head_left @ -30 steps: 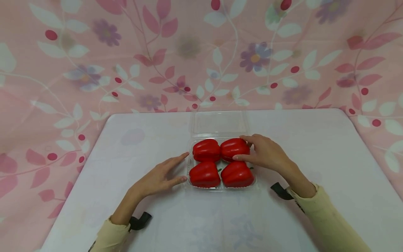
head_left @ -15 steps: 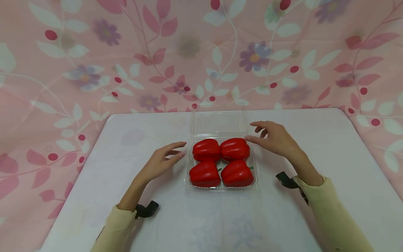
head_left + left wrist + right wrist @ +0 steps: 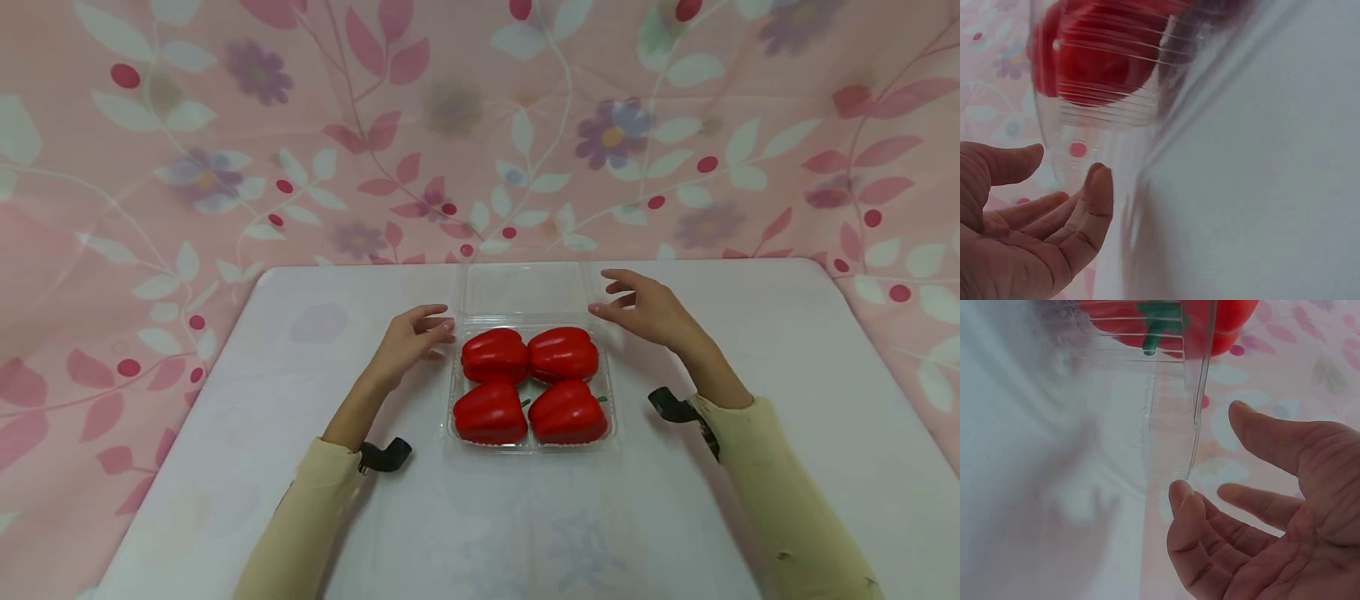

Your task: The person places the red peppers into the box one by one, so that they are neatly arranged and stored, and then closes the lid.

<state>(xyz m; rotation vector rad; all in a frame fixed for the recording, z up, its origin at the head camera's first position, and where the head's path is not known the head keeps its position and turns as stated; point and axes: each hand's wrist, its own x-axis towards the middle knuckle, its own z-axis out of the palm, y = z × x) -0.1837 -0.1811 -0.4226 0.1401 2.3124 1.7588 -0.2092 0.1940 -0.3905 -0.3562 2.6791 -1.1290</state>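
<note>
Several red bell peppers [image 3: 567, 412] lie in two rows in a clear plastic clamshell box [image 3: 531, 448], whose lid [image 3: 527, 290] is folded back flat behind them. My left hand [image 3: 411, 343] hovers beside the box's back left corner, fingers loosely bent and holding nothing. On the other side, my right hand [image 3: 647, 310] is near the lid's right edge with thumb and fingers apart. In the right wrist view its curled fingertips [image 3: 1180, 490] come close to the clear lid edge [image 3: 1192, 456]; whether they touch cannot be told.
A white cloth-covered table [image 3: 720, 350] carries the box, with its back edge just behind the lid. A pink floral curtain [image 3: 450, 125] hangs behind the table. Black wrist-worn cameras [image 3: 386, 456] stick out below each hand.
My right hand has let go of the back right pepper and moved back and outward to the lid's side. My left hand has moved from the box's left side toward its back corner.
</note>
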